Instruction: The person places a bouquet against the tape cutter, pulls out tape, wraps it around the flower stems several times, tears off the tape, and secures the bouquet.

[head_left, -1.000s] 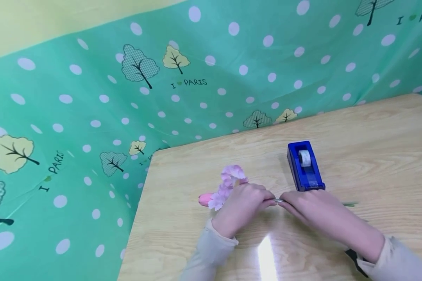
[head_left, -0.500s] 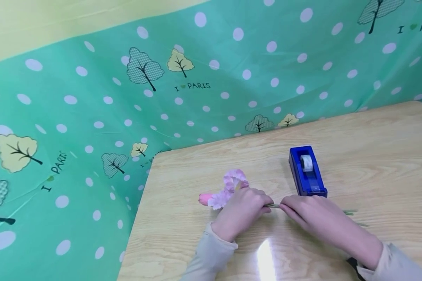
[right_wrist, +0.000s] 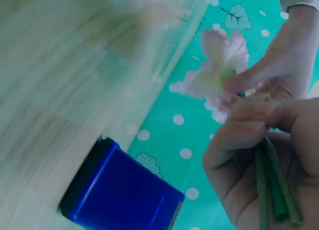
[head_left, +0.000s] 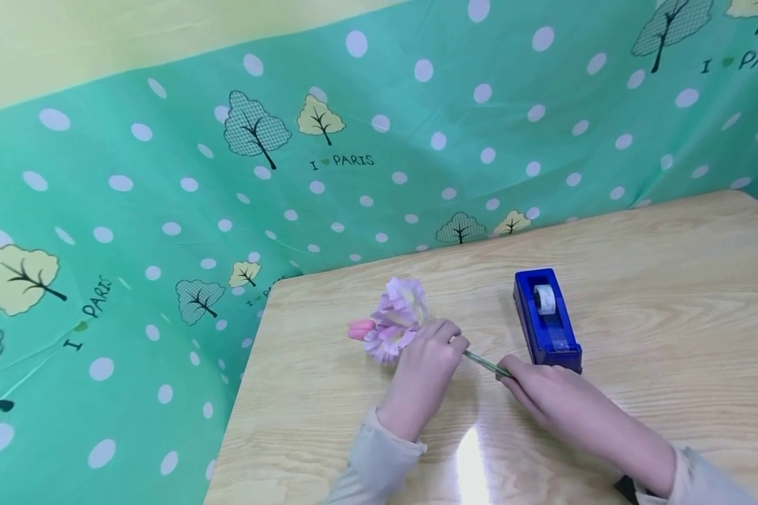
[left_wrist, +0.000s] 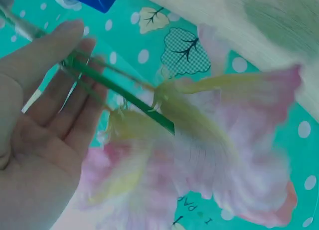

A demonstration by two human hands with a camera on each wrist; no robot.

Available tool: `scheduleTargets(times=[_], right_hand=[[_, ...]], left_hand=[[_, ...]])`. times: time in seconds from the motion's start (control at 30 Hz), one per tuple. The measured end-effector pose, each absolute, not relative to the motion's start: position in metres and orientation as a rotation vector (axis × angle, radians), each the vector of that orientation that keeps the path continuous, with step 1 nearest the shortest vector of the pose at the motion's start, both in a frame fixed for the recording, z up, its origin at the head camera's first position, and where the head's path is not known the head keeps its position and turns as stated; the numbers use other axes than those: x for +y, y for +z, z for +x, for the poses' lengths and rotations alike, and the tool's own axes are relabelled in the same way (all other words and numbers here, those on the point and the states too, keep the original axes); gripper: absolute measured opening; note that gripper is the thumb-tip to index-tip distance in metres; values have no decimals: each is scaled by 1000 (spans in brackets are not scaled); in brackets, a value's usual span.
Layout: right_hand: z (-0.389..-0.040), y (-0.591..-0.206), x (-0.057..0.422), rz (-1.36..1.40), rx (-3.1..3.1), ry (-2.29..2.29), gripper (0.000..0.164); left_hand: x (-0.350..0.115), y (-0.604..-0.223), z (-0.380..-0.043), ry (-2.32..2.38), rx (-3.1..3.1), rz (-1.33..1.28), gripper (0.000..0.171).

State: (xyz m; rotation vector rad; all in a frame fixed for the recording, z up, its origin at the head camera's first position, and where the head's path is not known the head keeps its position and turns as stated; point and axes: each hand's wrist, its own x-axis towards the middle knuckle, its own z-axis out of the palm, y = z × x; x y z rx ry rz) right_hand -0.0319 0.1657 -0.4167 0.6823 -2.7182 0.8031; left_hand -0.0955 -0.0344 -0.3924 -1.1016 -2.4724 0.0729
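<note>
A bunch of artificial flowers with lilac-pink petals (head_left: 394,315) and a pink tulip bud (head_left: 361,329) is held between both hands. My left hand (head_left: 426,365) pinches the green stems just below the blooms; in the left wrist view its thumb presses them against the fingers. My right hand (head_left: 549,393) grips the lower stems, whose several cut ends (right_wrist: 276,200) poke out of the fist in the right wrist view. Between the hands, a short length of stem (head_left: 486,362) shows, with a shiny band on it in the left wrist view.
A blue tape dispenser (head_left: 548,322) with a roll of clear tape stands just beyond the right hand on the wooden table (head_left: 669,294). A green dotted cloth (head_left: 328,210) hangs behind and to the left. Something black (head_left: 625,487) lies partly under the right sleeve.
My left hand has risen and turned, tilting the blooms up and away, so the stems now slant down to the right. More stem shows between the hands.
</note>
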Motion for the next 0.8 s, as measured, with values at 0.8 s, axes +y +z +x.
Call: scheduleTargets(times=[0.8], right_hand=[[-32,-410,134,493,-2411,1231,19]], left_hand=[[-36,-401,-98,-1762,-2628,-911,35]])
